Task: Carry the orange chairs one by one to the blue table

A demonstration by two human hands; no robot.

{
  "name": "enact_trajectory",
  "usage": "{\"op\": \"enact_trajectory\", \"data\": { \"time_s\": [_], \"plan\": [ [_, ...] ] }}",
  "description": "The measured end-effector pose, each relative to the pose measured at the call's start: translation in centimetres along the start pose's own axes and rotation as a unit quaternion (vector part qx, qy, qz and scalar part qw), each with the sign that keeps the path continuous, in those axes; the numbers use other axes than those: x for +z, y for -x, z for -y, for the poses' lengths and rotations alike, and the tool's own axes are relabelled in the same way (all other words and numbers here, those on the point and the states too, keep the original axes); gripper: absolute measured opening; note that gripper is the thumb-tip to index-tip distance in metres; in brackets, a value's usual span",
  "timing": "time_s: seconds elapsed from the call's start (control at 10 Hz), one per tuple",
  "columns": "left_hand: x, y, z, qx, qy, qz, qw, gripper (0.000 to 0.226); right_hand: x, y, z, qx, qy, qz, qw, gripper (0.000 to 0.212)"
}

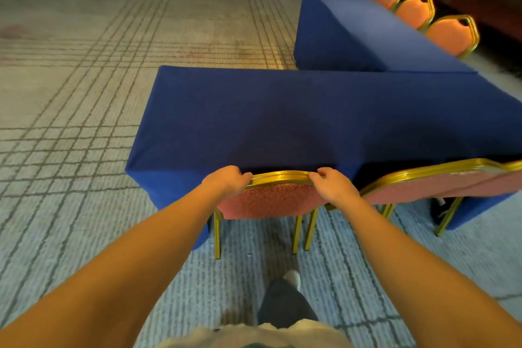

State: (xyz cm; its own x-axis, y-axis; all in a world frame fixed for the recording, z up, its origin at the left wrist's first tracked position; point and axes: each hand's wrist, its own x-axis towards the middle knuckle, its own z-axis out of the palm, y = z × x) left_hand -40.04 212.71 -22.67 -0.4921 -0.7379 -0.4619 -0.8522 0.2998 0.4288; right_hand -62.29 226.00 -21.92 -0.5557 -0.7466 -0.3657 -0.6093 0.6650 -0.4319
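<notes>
Orange chair [271, 200] at blue table [282, 118]; both hands grip backrest.

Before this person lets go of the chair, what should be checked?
1. Left hand and right hand both grip the held chair by its gold top rail: ok.
2. Chair back meets the near blue table at its edge: ok.
3. All legs down on the carpet: cannot tell, the front ones are hidden.
4. Gap to the neighbouring chair: cannot tell, the right hand covers it.
5. Shoe clear of the chair's legs: ok.
</notes>
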Motion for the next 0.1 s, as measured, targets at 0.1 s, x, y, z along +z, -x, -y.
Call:
{"op": "enact_trajectory", "data": {
  "time_s": [0.1],
  "plan": [
    [0.27, 0.97, 0.01, 0.015, 0.013, -0.002, 1.000, 0.042, 0.35, 1.26, 0.41, -0.007, -0.023, -0.029, 0.999, 0.060]
  ]
}}
